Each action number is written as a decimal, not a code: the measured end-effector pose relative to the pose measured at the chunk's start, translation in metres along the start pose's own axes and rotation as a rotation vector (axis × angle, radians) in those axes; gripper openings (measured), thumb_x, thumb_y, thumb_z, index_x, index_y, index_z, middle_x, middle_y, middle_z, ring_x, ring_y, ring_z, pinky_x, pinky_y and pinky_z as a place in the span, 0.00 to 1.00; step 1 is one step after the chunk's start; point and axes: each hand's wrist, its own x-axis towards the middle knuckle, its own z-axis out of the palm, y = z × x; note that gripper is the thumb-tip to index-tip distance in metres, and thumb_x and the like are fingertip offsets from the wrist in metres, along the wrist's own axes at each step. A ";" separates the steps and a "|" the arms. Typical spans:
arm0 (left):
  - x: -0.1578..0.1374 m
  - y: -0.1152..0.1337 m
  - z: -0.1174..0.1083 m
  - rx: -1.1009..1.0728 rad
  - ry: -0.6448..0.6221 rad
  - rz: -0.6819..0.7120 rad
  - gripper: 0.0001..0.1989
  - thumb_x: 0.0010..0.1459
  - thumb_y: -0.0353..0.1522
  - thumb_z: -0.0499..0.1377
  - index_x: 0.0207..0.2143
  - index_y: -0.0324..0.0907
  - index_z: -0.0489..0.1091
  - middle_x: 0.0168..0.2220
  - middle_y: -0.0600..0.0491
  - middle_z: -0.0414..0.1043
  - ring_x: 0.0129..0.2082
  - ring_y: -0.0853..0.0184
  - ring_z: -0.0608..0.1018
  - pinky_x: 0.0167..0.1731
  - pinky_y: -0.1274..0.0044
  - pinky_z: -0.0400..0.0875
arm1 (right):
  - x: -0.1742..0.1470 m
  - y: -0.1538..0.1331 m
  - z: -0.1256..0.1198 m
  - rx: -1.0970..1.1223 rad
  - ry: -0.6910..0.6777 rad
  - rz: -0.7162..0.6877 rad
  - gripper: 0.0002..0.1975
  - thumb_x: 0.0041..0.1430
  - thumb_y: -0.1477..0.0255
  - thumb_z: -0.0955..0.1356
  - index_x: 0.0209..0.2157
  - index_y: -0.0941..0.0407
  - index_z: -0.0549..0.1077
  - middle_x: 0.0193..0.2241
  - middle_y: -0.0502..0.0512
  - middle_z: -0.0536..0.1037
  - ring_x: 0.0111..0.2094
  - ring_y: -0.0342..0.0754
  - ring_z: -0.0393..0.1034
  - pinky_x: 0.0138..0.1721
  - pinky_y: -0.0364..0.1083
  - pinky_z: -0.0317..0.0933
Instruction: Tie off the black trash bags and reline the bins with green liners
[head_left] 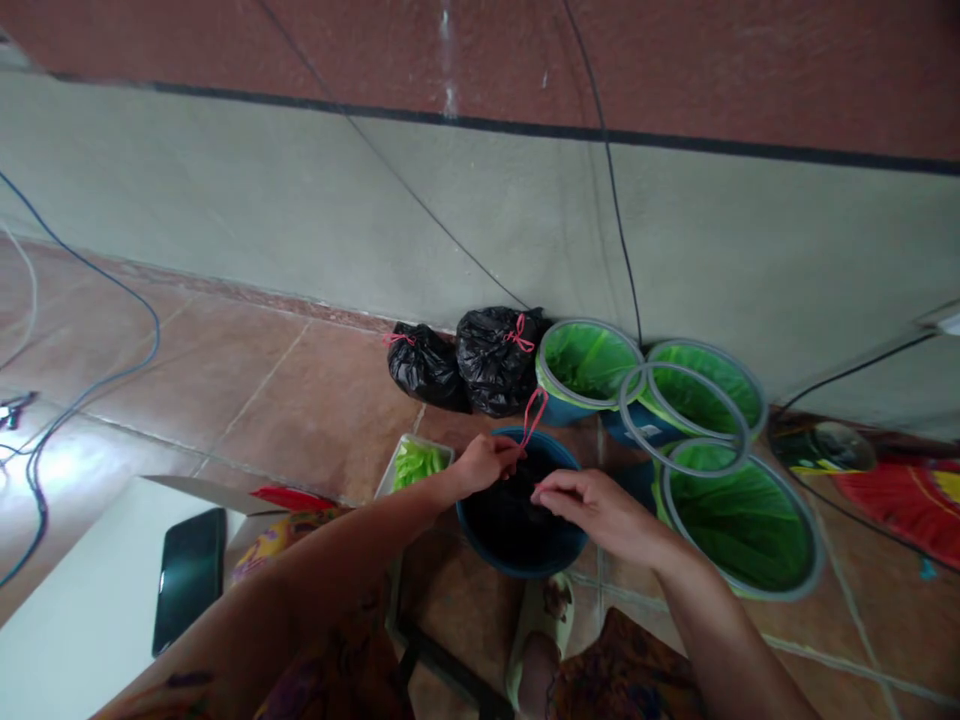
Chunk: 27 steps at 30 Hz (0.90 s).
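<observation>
While left hand [487,462] pinches red tie [531,420], right hand [592,505] grip unclear (bin [517,555] contents dark).

Both your forearms are bare: no sleeve, watch, bracelet or glove shows on them from the elbow down. Your left hand [487,463] and right hand [592,508] are bare too, and no ring can be made out on the fingers [559,487], though they are small in the view. At about six o'clock in the view your lap shows a patterned garment [607,675], dark brownish with orange, yellow and purple blotches, which also appears toward seven o'clock under your left forearm. Between the two patches, one foot wears a pale greenish-cream open sandal [541,622] with a broad strap.
</observation>
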 end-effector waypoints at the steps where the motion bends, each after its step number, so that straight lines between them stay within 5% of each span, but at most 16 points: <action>1: 0.000 -0.001 0.002 0.011 -0.011 0.013 0.12 0.58 0.36 0.57 0.34 0.36 0.76 0.19 0.57 0.68 0.19 0.73 0.67 0.21 0.81 0.58 | 0.000 -0.005 0.001 0.026 -0.044 -0.027 0.15 0.62 0.61 0.64 0.37 0.53 0.79 0.34 0.53 0.80 0.35 0.47 0.71 0.38 0.45 0.61; 5: -0.005 -0.002 0.011 0.063 -0.216 0.109 0.09 0.57 0.34 0.59 0.31 0.37 0.77 0.23 0.56 0.72 0.21 0.73 0.68 0.24 0.80 0.60 | 0.003 -0.018 0.002 0.064 -0.010 -0.074 0.12 0.61 0.65 0.64 0.37 0.52 0.79 0.38 0.53 0.81 0.41 0.49 0.73 0.45 0.46 0.62; 9: -0.016 0.005 0.019 0.169 -0.454 0.110 0.09 0.56 0.29 0.58 0.24 0.38 0.75 0.21 0.57 0.69 0.22 0.73 0.67 0.25 0.81 0.60 | 0.012 -0.008 -0.006 0.132 0.066 -0.043 0.13 0.61 0.65 0.63 0.37 0.54 0.78 0.32 0.52 0.80 0.34 0.47 0.72 0.39 0.46 0.63; 13: -0.023 0.017 0.018 0.034 -0.630 0.050 0.07 0.54 0.29 0.60 0.35 0.40 0.78 0.23 0.59 0.69 0.24 0.74 0.66 0.26 0.82 0.59 | 0.022 0.015 -0.011 0.138 0.228 0.013 0.15 0.60 0.62 0.63 0.36 0.56 0.78 0.32 0.54 0.80 0.34 0.48 0.72 0.38 0.46 0.64; 18: -0.021 0.017 0.016 -0.120 -0.486 0.002 0.16 0.58 0.42 0.60 0.31 0.36 0.77 0.21 0.57 0.67 0.22 0.75 0.64 0.26 0.80 0.58 | 0.026 0.040 -0.009 0.161 0.391 0.198 0.19 0.58 0.56 0.64 0.40 0.57 0.75 0.35 0.58 0.80 0.33 0.50 0.75 0.38 0.48 0.66; 22: -0.014 0.006 0.017 -0.153 -0.314 -0.078 0.17 0.58 0.41 0.60 0.28 0.36 0.76 0.19 0.57 0.66 0.21 0.75 0.64 0.25 0.80 0.56 | 0.023 0.046 -0.001 0.035 0.538 0.269 0.28 0.55 0.54 0.67 0.51 0.57 0.70 0.48 0.65 0.76 0.36 0.51 0.76 0.41 0.50 0.67; 24: -0.010 0.001 0.017 -0.151 -0.223 -0.128 0.15 0.57 0.39 0.59 0.27 0.36 0.76 0.19 0.58 0.66 0.20 0.75 0.64 0.24 0.80 0.56 | 0.020 0.043 0.007 -0.014 0.472 0.254 0.29 0.55 0.55 0.68 0.54 0.57 0.68 0.49 0.65 0.76 0.38 0.51 0.76 0.41 0.49 0.66; 27: -0.007 -0.004 0.017 -0.174 -0.131 -0.151 0.13 0.56 0.37 0.59 0.26 0.36 0.75 0.19 0.57 0.67 0.21 0.75 0.66 0.24 0.80 0.57 | 0.015 0.031 0.017 -0.135 0.239 0.258 0.15 0.60 0.61 0.65 0.41 0.56 0.74 0.32 0.58 0.80 0.31 0.48 0.73 0.34 0.45 0.61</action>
